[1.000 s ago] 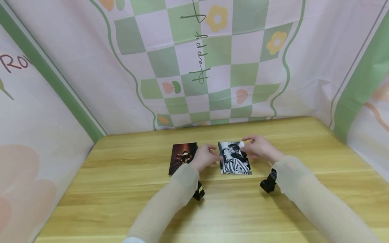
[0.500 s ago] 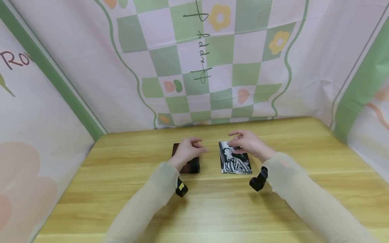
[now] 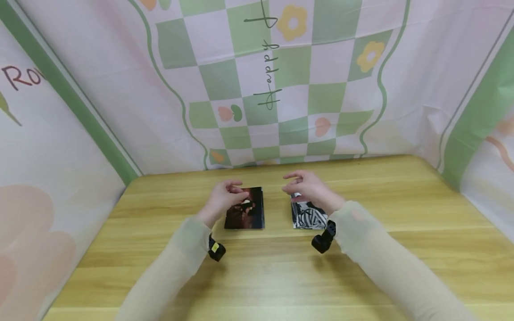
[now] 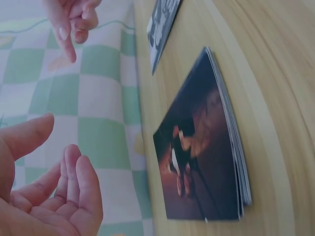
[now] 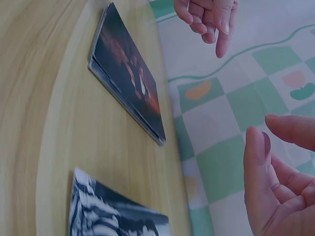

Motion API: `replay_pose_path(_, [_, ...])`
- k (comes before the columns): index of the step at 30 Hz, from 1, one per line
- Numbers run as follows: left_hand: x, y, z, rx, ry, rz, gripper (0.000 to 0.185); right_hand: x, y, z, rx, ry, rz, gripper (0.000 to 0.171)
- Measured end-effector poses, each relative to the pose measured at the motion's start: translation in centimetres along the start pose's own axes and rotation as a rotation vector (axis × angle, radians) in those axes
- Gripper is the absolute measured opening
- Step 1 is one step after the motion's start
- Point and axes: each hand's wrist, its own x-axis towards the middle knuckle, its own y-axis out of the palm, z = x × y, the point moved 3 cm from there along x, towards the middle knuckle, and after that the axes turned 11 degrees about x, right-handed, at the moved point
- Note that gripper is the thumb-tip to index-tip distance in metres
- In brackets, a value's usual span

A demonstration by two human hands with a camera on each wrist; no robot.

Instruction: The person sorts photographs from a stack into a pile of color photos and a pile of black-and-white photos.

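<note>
A stack of dark reddish photo cards [image 3: 250,217] lies on the wooden table, its layered edge plain in the left wrist view. My left hand [image 3: 221,200] hovers at its left side, fingers loosely bent, thumb apart, holding nothing. To the right lies a black-and-white photo card [image 3: 307,216] with a striped garment in the picture. Over its upper part hangs my right hand [image 3: 308,187], which hides some of it. In the right wrist view thumb and index finger of this hand [image 5: 278,184] are apart, with nothing held.
A wooden table [image 3: 273,276] carries both sets of photos, with a strip of bare wood between them. Behind it hangs a green-and-white checkered cloth [image 3: 257,120]. Printed cloth also borders the left and right sides. Each wrist wears a small black camera [image 3: 217,250].
My left hand has moved left, from between the photos across the dark stack to its left side. My right hand has shifted left over the black-and-white photo. Both photo sets stay about in place.
</note>
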Motion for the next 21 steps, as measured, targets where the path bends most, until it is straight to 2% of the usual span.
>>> replay_pose_path(8, [-0.2, -1.3, 1.6, 0.018, -0.026, -0.046, 0.043, 0.6, 1.6, -0.7, 0.058, 0.009, 0.017, 0.05])
replay_pose_path(16, [-0.4, -1.4, 3.6, 0.021, -0.086, -0.047, 0.046, 1.3, 3.0, -2.3, 0.14, 0.034, 0.033, 0.051])
replay_pose_path(21, [-0.3, -1.3, 4.7, 0.019, -0.098, -0.03, 0.049, 1.7, 4.0, -3.6, 0.205, 0.048, 0.03, 0.052])
